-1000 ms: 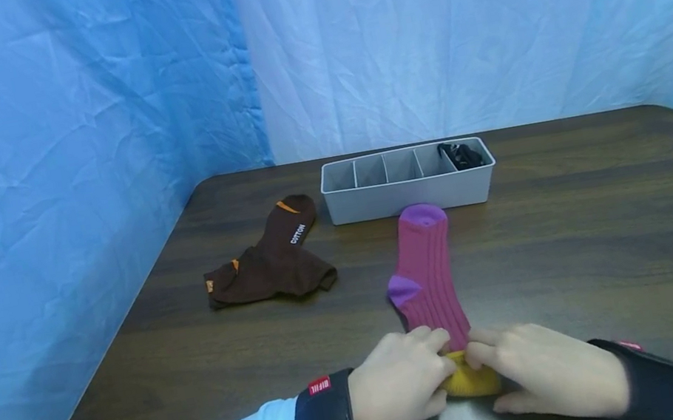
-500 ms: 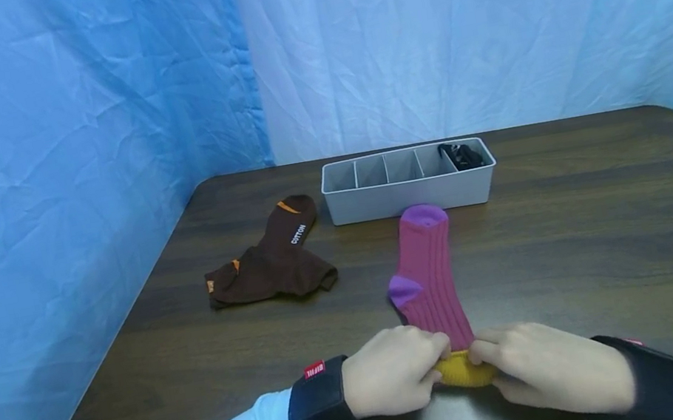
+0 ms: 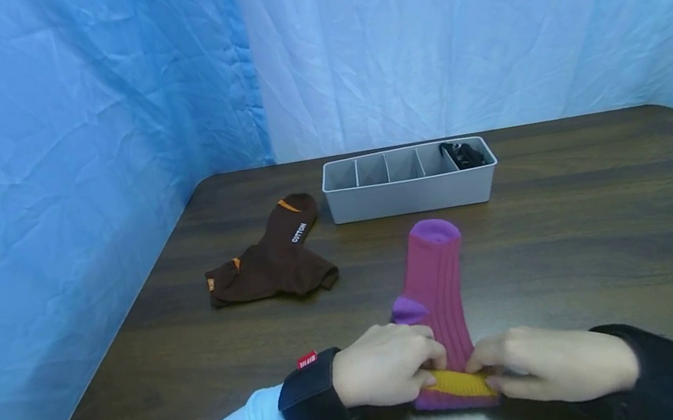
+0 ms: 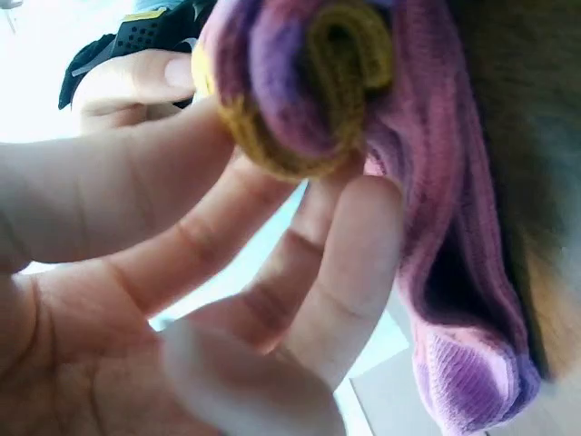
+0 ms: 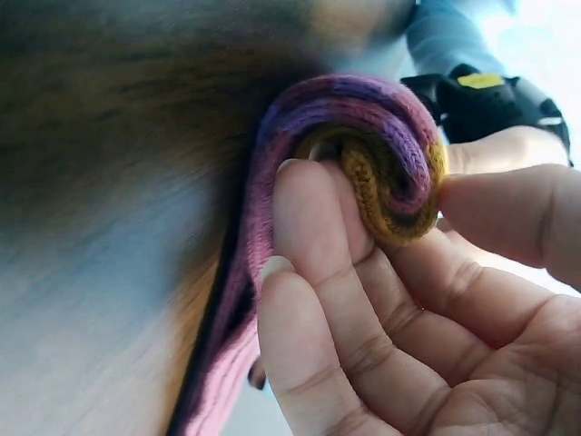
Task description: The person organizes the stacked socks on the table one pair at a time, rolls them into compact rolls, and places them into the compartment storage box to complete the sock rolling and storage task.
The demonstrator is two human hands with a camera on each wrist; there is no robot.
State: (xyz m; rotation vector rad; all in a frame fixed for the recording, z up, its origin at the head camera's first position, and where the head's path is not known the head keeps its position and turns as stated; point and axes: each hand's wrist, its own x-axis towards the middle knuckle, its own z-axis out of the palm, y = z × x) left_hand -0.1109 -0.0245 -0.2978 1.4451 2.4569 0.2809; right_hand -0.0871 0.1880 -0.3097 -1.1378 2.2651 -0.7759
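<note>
A magenta ribbed sock (image 3: 438, 289) with purple heel and toe lies lengthwise before me, its toe pointing away. Its mustard cuff (image 3: 459, 383) is rolled over on itself at the near end, a purple strip showing below it. My left hand (image 3: 391, 364) pinches the roll's left end; my right hand (image 3: 553, 363) pinches the right end. In the left wrist view the rolled end (image 4: 281, 100) shows mustard and purple layers between the fingers. The right wrist view shows the curled layers (image 5: 408, 182) between thumb and fingers. Whether a second sock lies underneath, I cannot tell.
Brown socks (image 3: 277, 258) with orange marks and white lettering lie on the wooden table (image 3: 617, 228) at left. Behind the magenta sock stands a grey divided box (image 3: 408, 196), with a black item (image 3: 465, 155) in its rightmost compartment. Blue sheeting (image 3: 93, 133) hangs around.
Both hands have rolled the mustard cuff over further, and a purple strip now shows at the near edge. The sock's toe has slid toward me, away from the box.
</note>
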